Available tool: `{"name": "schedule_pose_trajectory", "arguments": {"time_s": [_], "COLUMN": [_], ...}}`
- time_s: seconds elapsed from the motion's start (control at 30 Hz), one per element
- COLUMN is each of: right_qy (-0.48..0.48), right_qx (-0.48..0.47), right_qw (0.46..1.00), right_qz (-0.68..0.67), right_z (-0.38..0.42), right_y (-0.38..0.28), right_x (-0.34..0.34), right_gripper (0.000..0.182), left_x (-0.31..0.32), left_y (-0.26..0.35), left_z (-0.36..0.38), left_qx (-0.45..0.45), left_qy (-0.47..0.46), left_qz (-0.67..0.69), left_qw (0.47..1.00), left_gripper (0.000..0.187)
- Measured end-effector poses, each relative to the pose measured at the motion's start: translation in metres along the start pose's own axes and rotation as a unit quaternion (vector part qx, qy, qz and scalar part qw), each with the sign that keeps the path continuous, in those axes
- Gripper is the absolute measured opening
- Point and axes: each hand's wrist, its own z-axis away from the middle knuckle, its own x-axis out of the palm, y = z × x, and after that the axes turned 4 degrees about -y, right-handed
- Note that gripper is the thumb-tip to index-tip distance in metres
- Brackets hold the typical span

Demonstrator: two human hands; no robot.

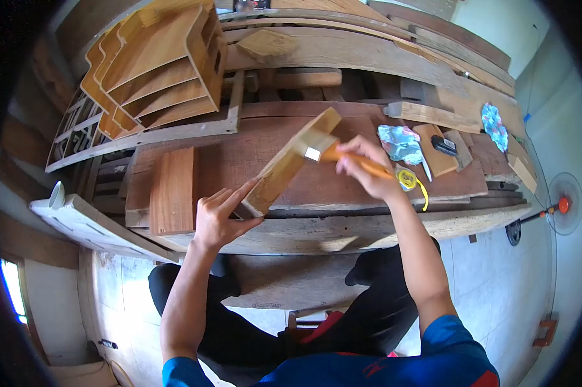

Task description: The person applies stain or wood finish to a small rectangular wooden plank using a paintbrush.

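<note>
My left hand (220,216) holds the near end of a pale wooden block (290,161), propping it tilted on the plank bench (342,232). My right hand (363,166) grips the orange handle of a hammer (329,153). The hammer's metal head rests against the side of the block, near its upper end.
A short reddish board (173,191) lies left of my left hand. A yellow tape measure (407,179), crumpled cloth (399,143) and a small wooden board (436,149) sit to the right. A wooden shelf unit (159,68) leans at the back left. A fan (563,204) stands on the floor.
</note>
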Motion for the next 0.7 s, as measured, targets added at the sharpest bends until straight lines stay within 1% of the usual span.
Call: {"name": "schedule_pose_trajectory", "arguments": {"time_s": [0.03, 0.1, 0.13, 0.17, 0.23, 0.33, 0.37, 0.43, 0.47, 0.5, 0.53, 0.57, 0.6, 0.67, 0.7], "right_qy": [0.084, 0.109, 0.078, 0.013, -0.151, -0.193, -0.152, -0.040, 0.041, 0.120, 0.168, 0.125, 0.080, -0.011, -0.073], "right_qx": [-0.023, 0.006, -0.011, -0.060, -0.077, -0.037, -0.006, 0.036, 0.042, 0.047, 0.074, 0.053, 0.033, -0.021, -0.028], "right_qw": [0.995, 0.991, 0.993, 0.994, 0.986, 0.972, 0.977, 0.991, 0.996, 0.992, 0.982, 0.990, 0.996, 0.999, 0.997], "right_qz": [0.057, 0.080, 0.090, 0.092, -0.003, -0.130, -0.149, -0.120, -0.061, -0.002, 0.052, 0.044, 0.035, 0.026, -0.021], "right_z": [-0.006, 0.000, 0.004, 0.008, 0.014, 0.008, 0.006, 0.000, -0.002, -0.006, -0.006, -0.003, 0.000, 0.010, 0.014], "right_y": [0.012, 0.018, -0.002, -0.012, -0.038, -0.033, -0.022, 0.006, 0.018, 0.020, 0.022, 0.025, 0.013, -0.012, -0.024], "right_x": [-0.003, 0.001, 0.014, 0.023, 0.039, 0.023, 0.011, -0.015, -0.022, -0.024, -0.024, -0.020, -0.011, 0.013, 0.022], "right_gripper": [0.018, 0.018, 0.018, 0.017, 0.017, 0.016, 0.016, 0.017, 0.017, 0.017, 0.015, 0.015, 0.015, 0.016, 0.017], "left_x": [0.001, 0.002, 0.002, 0.002, 0.001, -0.001, -0.001, -0.001, 0.000, 0.000, -0.001, -0.002, -0.002, 0.002, 0.004], "left_y": [0.000, -0.002, 0.001, 0.002, 0.002, 0.001, 0.001, 0.004, 0.005, 0.005, 0.004, 0.004, 0.003, 0.002, 0.001], "left_z": [-0.001, 0.002, 0.000, -0.001, -0.001, -0.001, -0.003, -0.002, -0.001, -0.001, -0.001, -0.001, -0.002, -0.001, -0.001], "left_qx": [-0.002, -0.009, -0.009, -0.006, -0.001, 0.024, 0.032, 0.047, 0.037, 0.034, 0.028, 0.021, 0.031, 0.024, 0.021], "left_qy": [-0.002, -0.003, -0.001, 0.003, 0.004, 0.012, 0.010, 0.010, 0.010, 0.006, 0.002, 0.000, -0.001, 0.018, 0.025], "left_qz": [-0.002, -0.011, -0.001, -0.002, -0.009, -0.018, -0.020, -0.022, -0.019, -0.019, -0.019, -0.020, -0.021, -0.017, -0.014], "left_qw": [1.000, 1.000, 1.000, 1.000, 1.000, 0.999, 0.999, 0.999, 0.999, 0.999, 0.999, 1.000, 0.999, 0.999, 0.999], "left_gripper": [0.064, 0.063, 0.061, 0.062, 0.062, 0.076, 0.076, 0.077, 0.077, 0.073, 0.069, 0.065, 0.064, 0.069, 0.071]}}
